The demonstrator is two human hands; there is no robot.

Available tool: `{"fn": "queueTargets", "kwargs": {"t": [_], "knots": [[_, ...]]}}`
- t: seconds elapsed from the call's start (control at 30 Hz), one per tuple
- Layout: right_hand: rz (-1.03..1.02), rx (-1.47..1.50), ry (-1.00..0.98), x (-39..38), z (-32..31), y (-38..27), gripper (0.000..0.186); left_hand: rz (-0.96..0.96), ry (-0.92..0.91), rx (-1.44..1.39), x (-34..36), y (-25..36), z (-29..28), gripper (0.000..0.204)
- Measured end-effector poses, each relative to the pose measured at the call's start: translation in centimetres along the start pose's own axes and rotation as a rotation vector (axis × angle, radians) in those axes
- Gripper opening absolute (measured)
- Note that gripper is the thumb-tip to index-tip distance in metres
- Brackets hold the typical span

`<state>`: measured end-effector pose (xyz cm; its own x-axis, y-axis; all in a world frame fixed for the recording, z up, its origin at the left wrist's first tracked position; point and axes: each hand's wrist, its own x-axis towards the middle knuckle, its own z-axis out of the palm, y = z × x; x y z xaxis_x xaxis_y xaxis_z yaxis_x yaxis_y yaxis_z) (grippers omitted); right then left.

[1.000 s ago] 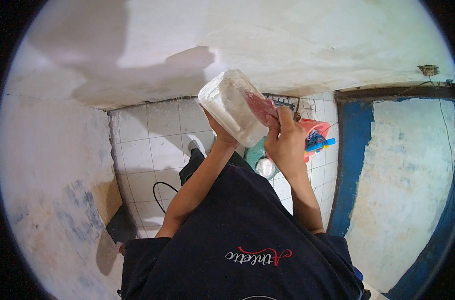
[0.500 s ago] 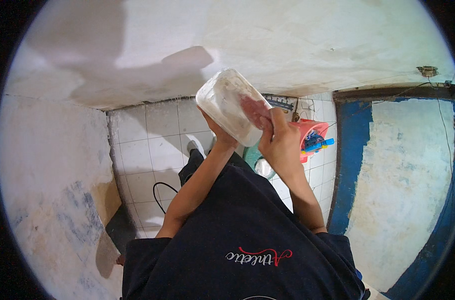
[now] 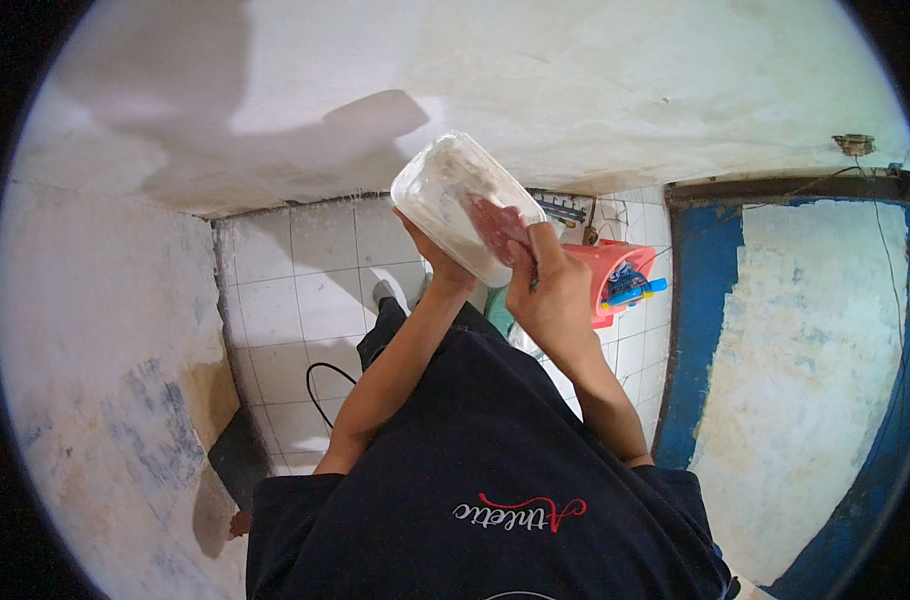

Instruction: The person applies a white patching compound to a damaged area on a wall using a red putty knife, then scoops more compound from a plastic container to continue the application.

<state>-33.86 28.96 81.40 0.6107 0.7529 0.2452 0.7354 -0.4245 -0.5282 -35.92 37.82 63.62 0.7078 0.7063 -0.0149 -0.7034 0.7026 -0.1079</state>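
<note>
A clear plastic tub [image 3: 438, 215], smeared inside with white paste, is held tilted in front of me. My left hand [image 3: 435, 258] grips it from beneath and along its near left side, with most of the fingers hidden behind it. Pinched between the thumb and fingers of my right hand [image 3: 550, 285] is a flat reddish putty scraper [image 3: 497, 222] coated with some of the paste. The scraper's blade lies inside the tub, over its near right part.
A pale, patchy wall [image 3: 595, 90] rises right ahead. On the white tiled floor [image 3: 320, 300] stands a pink-red plastic container [image 3: 603, 262] with blue items. A green object [image 3: 499, 312] sits partly behind my arm. Loose black cable [image 3: 320, 385] curls at left; a blue-edged panel [image 3: 700, 330] stands right.
My right hand has shifted slightly left with the scraper, further into the tub. The tub has turned a little in my left hand's grip, which holds on.
</note>
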Motion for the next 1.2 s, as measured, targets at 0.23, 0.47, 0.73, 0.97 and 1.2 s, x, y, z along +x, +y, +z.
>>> {"fn": "queueTargets", "kwargs": {"t": [0.23,0.47,0.73,0.97,1.2], "knots": [[0.020,0.061,-0.057,-0.2,-0.2,-0.1,0.010,0.059,0.334,0.092,0.1,0.0,1.8,0.078],[0.047,0.126,-0.102,-1.5,0.4,-1.4,0.009,0.077,0.338,0.159,-0.8,0.7,1.9,0.079],[0.060,0.005,0.058,0.7,-1.4,0.0,0.012,0.018,0.108,0.112,-0.6,0.6,-0.2,0.080],[0.002,-0.028,-0.016,0.1,0.1,-0.4,0.010,-0.025,0.158,0.061,-0.6,0.7,0.3,0.081],[0.029,0.025,-0.010,1.1,-0.8,-0.1,0.012,-0.069,0.116,0.045,-0.9,0.7,0.1,0.079]]}}
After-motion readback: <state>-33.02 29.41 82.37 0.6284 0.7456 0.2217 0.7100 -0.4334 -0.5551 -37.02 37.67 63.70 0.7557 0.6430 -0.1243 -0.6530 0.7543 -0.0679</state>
